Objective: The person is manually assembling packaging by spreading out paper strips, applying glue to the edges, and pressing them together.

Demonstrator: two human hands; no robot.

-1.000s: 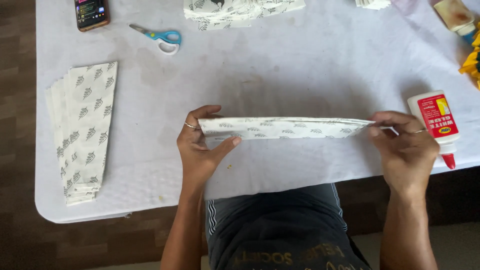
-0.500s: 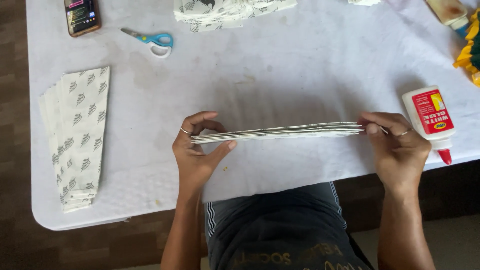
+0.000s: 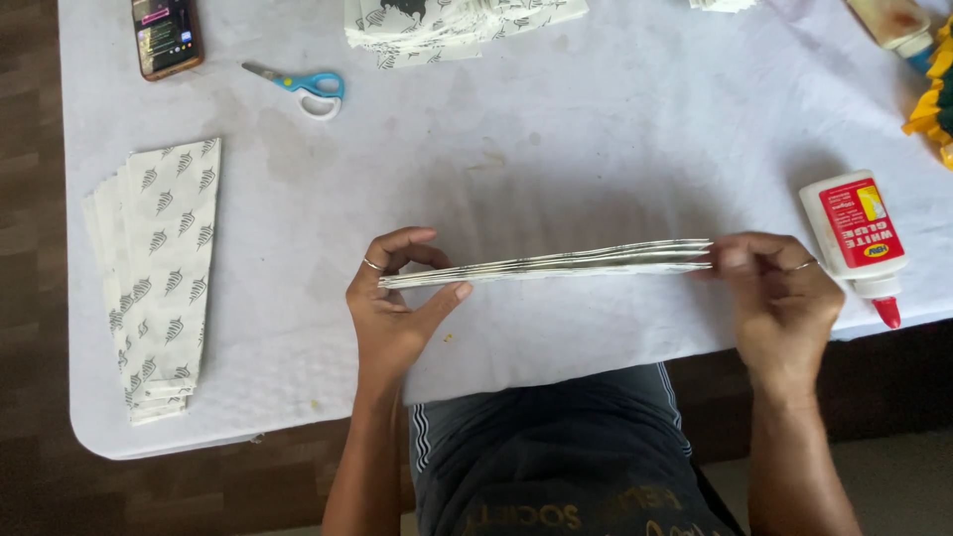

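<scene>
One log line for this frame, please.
left hand: pinching end of flat folded printed-paper stack | right hand: pinching other end | stack: edge-on above white table | white glue bottle: beside right hand

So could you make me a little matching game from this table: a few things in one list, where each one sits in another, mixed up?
Things:
1. scissors
2. glue bottle
3. phone
4. folded paper stack

Places:
A. far left corner of the table
B. held edge-on between the left hand and right hand
C. lying just right of the right hand
D. just right of the phone, blue handles

Pairs: 1-D, 2-C, 3-A, 4-B
</scene>
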